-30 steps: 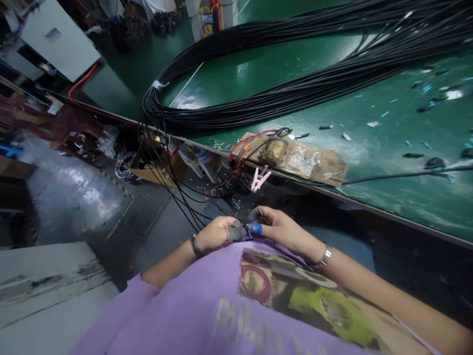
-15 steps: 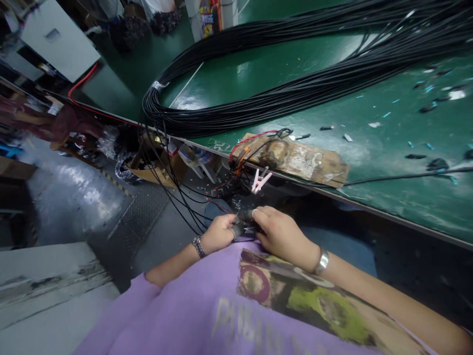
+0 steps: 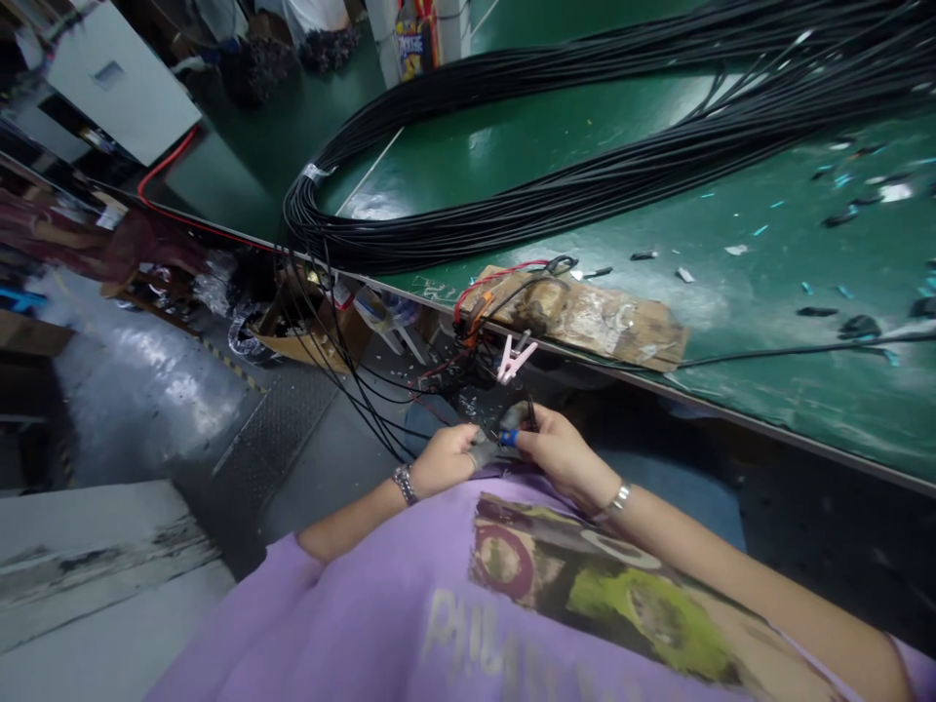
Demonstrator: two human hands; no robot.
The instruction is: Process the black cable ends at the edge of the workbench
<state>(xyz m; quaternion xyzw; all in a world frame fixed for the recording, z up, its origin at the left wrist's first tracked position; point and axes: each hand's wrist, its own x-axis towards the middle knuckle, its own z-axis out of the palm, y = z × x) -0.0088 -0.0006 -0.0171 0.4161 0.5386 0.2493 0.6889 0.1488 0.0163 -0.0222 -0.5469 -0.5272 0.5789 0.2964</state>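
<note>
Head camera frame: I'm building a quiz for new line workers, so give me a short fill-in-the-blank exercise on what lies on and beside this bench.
1. The big bundle of cables lying across the bench is ____ in colour.
2. The clothespin clipped at the bench edge is ____.
3. The left hand and right hand meet just above a ____ shirt.
4. The worn cardboard piece lies on the bench's ____ top.

Missing words: black; pink; purple; green

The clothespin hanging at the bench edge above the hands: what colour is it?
Pale pink; the clothespin shows best in the head view, the only one.
</note>
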